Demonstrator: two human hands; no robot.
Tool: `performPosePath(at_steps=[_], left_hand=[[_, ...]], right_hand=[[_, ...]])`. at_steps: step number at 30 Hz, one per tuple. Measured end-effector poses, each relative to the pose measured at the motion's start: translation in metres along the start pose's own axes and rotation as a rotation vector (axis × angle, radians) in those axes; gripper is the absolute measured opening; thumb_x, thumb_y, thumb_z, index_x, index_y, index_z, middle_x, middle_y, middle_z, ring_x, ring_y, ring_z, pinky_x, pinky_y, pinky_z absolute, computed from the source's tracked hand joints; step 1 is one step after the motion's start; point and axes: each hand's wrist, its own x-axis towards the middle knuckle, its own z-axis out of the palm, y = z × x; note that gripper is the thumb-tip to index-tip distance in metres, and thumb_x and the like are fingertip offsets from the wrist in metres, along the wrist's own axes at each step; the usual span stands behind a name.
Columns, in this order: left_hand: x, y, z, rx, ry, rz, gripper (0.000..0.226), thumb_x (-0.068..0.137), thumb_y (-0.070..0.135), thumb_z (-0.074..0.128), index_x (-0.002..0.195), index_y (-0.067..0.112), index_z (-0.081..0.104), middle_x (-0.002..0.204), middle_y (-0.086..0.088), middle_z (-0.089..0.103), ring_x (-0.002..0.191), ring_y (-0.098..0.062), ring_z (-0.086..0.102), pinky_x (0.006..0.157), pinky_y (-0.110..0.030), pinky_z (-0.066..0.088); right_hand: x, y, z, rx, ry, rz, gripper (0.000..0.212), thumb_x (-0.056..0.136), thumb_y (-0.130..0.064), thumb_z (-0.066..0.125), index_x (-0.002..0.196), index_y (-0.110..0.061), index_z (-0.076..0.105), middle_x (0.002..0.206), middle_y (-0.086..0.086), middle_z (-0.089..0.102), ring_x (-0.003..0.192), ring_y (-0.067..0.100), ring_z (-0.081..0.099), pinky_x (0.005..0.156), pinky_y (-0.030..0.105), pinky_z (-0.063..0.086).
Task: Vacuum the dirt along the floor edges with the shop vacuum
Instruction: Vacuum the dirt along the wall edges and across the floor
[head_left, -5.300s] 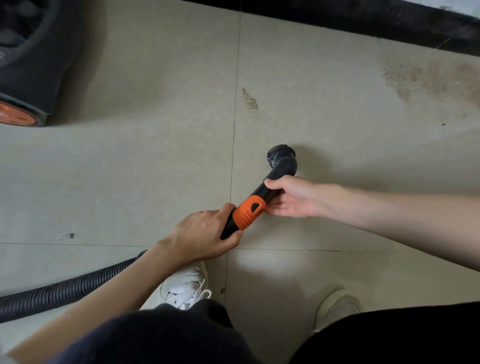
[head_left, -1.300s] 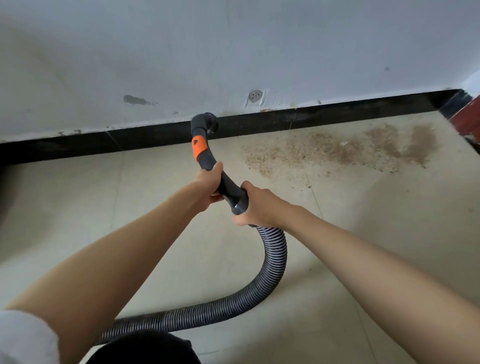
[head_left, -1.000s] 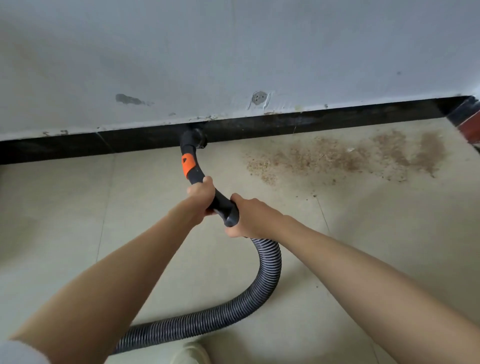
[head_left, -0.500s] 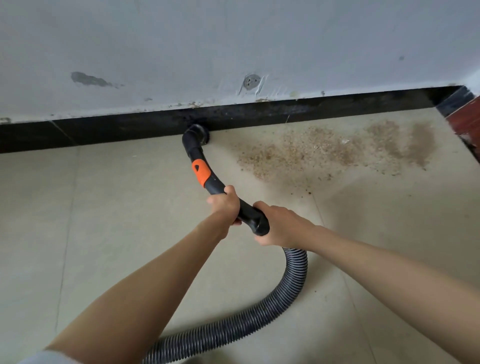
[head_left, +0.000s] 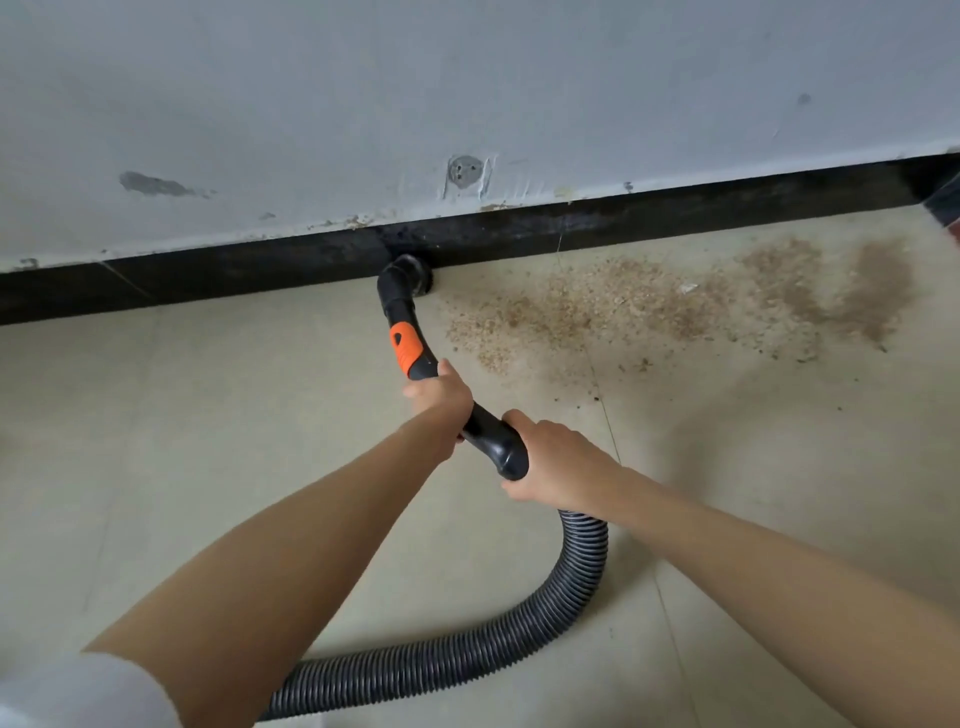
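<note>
At the black baseboard, round brush nozzle touches the floor edge, just left of the sawdust patch. I've got left hand clenched round the wand, right hand gripping its rear end at the ribbed hose.

Both forearms are bare from well above the elbow down to the wrist, and the left hand and right hand wear no gloves, rings or watch. A white sleeve covers the left upper arm at the bottom left corner of the head view; it is blurred there, so its fabric cannot be told, though it looks like a short, loose sleeve. The right arm runs out of the picture bare.
</note>
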Motion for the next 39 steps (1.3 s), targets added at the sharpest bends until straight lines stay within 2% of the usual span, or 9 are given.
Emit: performPosePath(at_steps=[4, 7, 11, 16, 22, 26, 31, 36, 39], left_hand=[[0.002, -0.008, 0.024, 0.036, -0.025, 0.099, 0.049, 0.1, 0.041, 0.031, 0.13, 0.003, 0.028, 0.092, -0.011, 0.048, 0.08, -0.028, 0.054, 0.052, -0.031, 0.042], [-0.002, -0.004, 0.038, 0.025, -0.02, 0.13, 0.049, 0.1, 0.04, 0.031, 0.13, 0.0, 0.029, 0.112, -0.017, 0.052, 0.1, -0.035, 0.057, 0.07, -0.036, 0.046], [-0.011, -0.005, 0.062, 0.088, -0.039, 0.242, 0.05, 0.101, 0.038, 0.032, 0.13, -0.002, 0.028, 0.125, -0.02, 0.051, 0.109, -0.034, 0.055, 0.087, -0.038, 0.044], [-0.028, 0.018, 0.11, 0.235, -0.152, 0.389, 0.049, 0.101, 0.037, 0.033, 0.128, -0.003, 0.028, 0.123, -0.021, 0.052, 0.109, -0.035, 0.056, 0.074, -0.035, 0.039], [-0.032, 0.037, 0.14, 0.343, -0.232, 0.459, 0.05, 0.101, 0.036, 0.033, 0.129, -0.005, 0.027, 0.126, -0.02, 0.051, 0.11, -0.034, 0.056, 0.072, -0.034, 0.04], [-0.026, 0.034, 0.129, 0.355, -0.226, 0.482, 0.051, 0.101, 0.037, 0.034, 0.129, -0.006, 0.028, 0.126, -0.021, 0.051, 0.11, -0.034, 0.056, 0.074, -0.035, 0.042], [-0.021, 0.023, 0.091, 0.305, -0.169, 0.482, 0.051, 0.101, 0.038, 0.034, 0.128, -0.005, 0.029, 0.125, -0.022, 0.051, 0.111, -0.036, 0.054, 0.081, -0.039, 0.044], [-0.012, -0.001, 0.035, 0.124, -0.075, 0.414, 0.05, 0.1, 0.039, 0.034, 0.128, -0.003, 0.031, 0.109, -0.014, 0.049, 0.091, -0.027, 0.05, 0.073, -0.035, 0.04], [-0.001, -0.017, 0.001, 0.021, 0.006, 0.349, 0.051, 0.1, 0.04, 0.034, 0.129, -0.002, 0.03, 0.108, -0.014, 0.048, 0.094, -0.03, 0.051, 0.076, -0.037, 0.044]], right_hand=[[-0.008, 0.021, 0.002, 0.041, 0.032, 0.019, 0.037, 0.082, -0.026, 0.063, 0.111, -0.016, 0.042, 0.09, 0.008, 0.061, 0.079, 0.03, 0.061, 0.06, 0.032, 0.042], [-0.015, 0.031, -0.001, 0.068, 0.057, 0.038, 0.038, 0.082, -0.027, 0.064, 0.112, -0.017, 0.042, 0.091, 0.007, 0.062, 0.081, 0.029, 0.061, 0.065, 0.034, 0.044], [-0.026, 0.045, -0.005, 0.113, 0.092, 0.075, 0.037, 0.082, -0.028, 0.065, 0.109, -0.017, 0.042, 0.087, 0.003, 0.062, 0.077, 0.025, 0.06, 0.06, 0.03, 0.042], [-0.044, 0.069, -0.019, 0.338, 0.16, 0.251, 0.037, 0.08, -0.029, 0.067, 0.106, -0.02, 0.043, 0.089, 0.001, 0.063, 0.079, 0.022, 0.063, 0.07, 0.034, 0.051], [-0.048, 0.085, -0.032, 0.429, 0.202, 0.321, 0.035, 0.081, -0.026, 0.067, 0.106, -0.021, 0.042, 0.088, 0.0, 0.062, 0.076, 0.018, 0.064, 0.066, 0.031, 0.05], [-0.047, 0.076, -0.027, 0.404, 0.224, 0.306, 0.035, 0.082, -0.026, 0.066, 0.108, -0.02, 0.042, 0.09, 0.003, 0.063, 0.081, 0.023, 0.063, 0.071, 0.034, 0.05], [-0.046, 0.047, -0.015, 0.358, 0.222, 0.231, 0.033, 0.082, -0.027, 0.066, 0.102, -0.018, 0.041, 0.085, 0.003, 0.062, 0.076, 0.024, 0.061, 0.061, 0.03, 0.043], [-0.041, 0.011, -0.008, 0.241, 0.095, 0.107, 0.033, 0.083, -0.027, 0.063, 0.104, -0.018, 0.04, 0.082, 0.0, 0.058, 0.074, 0.023, 0.056, 0.056, 0.027, 0.039], [-0.033, -0.014, -0.007, 0.203, -0.003, 0.046, 0.031, 0.082, -0.025, 0.061, 0.104, -0.017, 0.041, 0.085, 0.004, 0.059, 0.076, 0.027, 0.057, 0.059, 0.032, 0.04]])
